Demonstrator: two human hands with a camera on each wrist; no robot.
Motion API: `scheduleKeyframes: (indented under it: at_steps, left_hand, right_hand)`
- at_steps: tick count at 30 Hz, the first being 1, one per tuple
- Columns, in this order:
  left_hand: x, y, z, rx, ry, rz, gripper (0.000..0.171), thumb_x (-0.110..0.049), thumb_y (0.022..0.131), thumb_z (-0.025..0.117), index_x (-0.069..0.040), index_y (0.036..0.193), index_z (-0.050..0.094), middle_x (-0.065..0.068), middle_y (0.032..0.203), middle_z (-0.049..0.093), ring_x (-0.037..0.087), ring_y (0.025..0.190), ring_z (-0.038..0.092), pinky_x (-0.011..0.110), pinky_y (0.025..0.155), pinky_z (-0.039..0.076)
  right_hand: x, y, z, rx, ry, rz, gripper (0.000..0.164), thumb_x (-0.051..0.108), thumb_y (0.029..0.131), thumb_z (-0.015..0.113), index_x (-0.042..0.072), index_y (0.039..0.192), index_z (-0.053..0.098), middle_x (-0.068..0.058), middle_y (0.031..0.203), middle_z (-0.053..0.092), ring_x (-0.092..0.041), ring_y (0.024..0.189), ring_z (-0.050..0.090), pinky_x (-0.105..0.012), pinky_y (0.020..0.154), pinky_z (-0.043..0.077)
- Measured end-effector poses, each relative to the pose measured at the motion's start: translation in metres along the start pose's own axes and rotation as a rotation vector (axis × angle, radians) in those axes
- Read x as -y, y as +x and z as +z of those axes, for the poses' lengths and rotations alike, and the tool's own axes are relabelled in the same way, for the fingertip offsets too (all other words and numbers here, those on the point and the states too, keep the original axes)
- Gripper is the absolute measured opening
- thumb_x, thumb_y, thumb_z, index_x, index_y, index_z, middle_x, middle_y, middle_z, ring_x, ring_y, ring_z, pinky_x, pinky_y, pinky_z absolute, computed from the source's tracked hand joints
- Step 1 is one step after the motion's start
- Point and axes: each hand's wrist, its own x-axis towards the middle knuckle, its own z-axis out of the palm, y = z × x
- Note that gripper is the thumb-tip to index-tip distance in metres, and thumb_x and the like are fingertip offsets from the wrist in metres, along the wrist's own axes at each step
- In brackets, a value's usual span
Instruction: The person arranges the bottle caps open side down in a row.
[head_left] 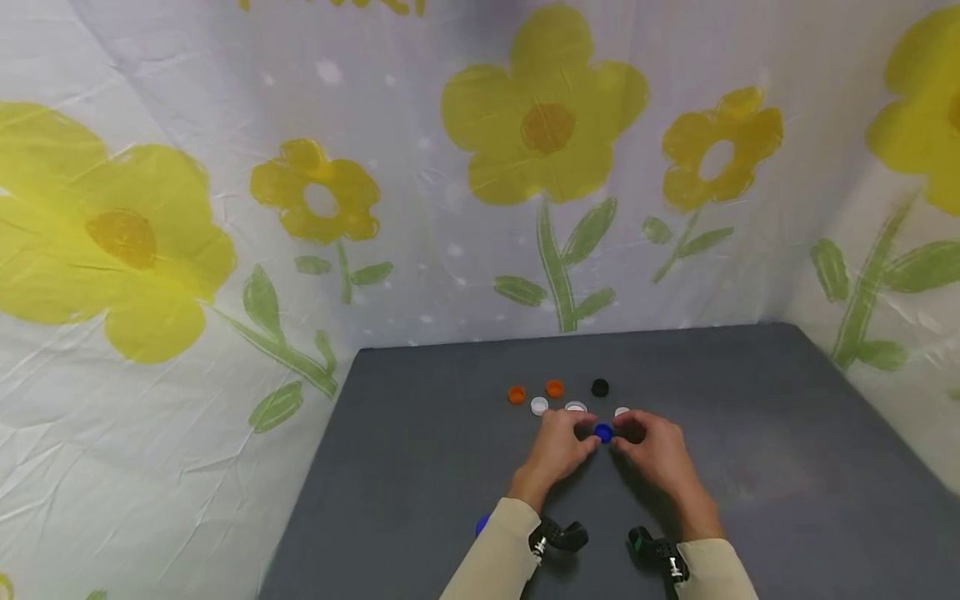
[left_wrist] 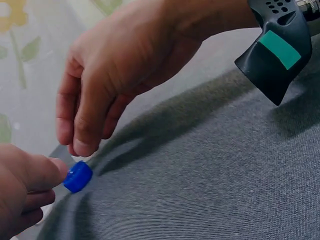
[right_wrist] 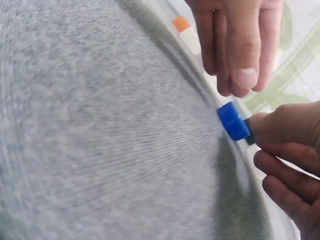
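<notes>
The blue cap (head_left: 603,433) could be knocked toward a far white cap (head_left: 539,407) if bumped by the left hand (head_left: 557,447) or right hand (head_left: 660,451), both with fingers apart, nothing held.

And pale sheeting (head_left: 435,267) rises behind the grey tabletop (head_left: 787,483), flanking it both sides, big yellow flowers (head_left: 546,125) across it!

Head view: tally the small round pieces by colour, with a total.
Orange pieces: 2
White pieces: 3, one partly hidden by the right hand
Black piece: 1
Blue pieces: 2, one partly hidden by the left sleeve
Total: 8 visible
</notes>
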Motion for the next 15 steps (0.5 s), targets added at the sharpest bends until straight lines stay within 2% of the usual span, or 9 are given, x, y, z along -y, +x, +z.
scheduleKeyframes:
  at_steps: [5,11,15]
  left_hand:
    - [-0.001,0.003,0.004,-0.015,0.025,-0.025,0.027,-0.014,0.094,0.088,-0.009,0.120,0.085,0.001,0.116,0.085,0.014,0.112,0.078,0.027,0.103,0.059]
    - [-0.005,0.000,0.007,-0.051,0.141,0.001,0.022,-0.014,0.092,0.089,-0.011,0.114,0.086,-0.001,0.109,0.086,0.012,0.103,0.079,0.025,0.097,0.061]
    - [-0.004,0.000,0.010,-0.074,0.165,0.009,0.019,-0.014,0.091,0.090,-0.013,0.109,0.087,-0.002,0.103,0.085,0.013,0.096,0.078,0.027,0.092,0.062]
  right_hand:
    - [-0.003,0.004,0.008,-0.016,0.009,0.013,0.023,0.006,0.088,0.088,0.004,0.110,0.080,-0.014,0.106,0.083,-0.031,0.095,0.078,-0.056,0.091,0.062]
    - [-0.001,0.003,0.015,-0.033,0.021,0.011,0.022,0.005,0.089,0.088,0.002,0.110,0.080,-0.015,0.105,0.083,-0.032,0.094,0.078,-0.057,0.092,0.063]
    - [0.000,0.002,0.019,-0.040,0.014,0.016,0.021,0.004,0.088,0.088,0.003,0.107,0.080,-0.015,0.103,0.083,-0.034,0.096,0.078,-0.059,0.093,0.061]
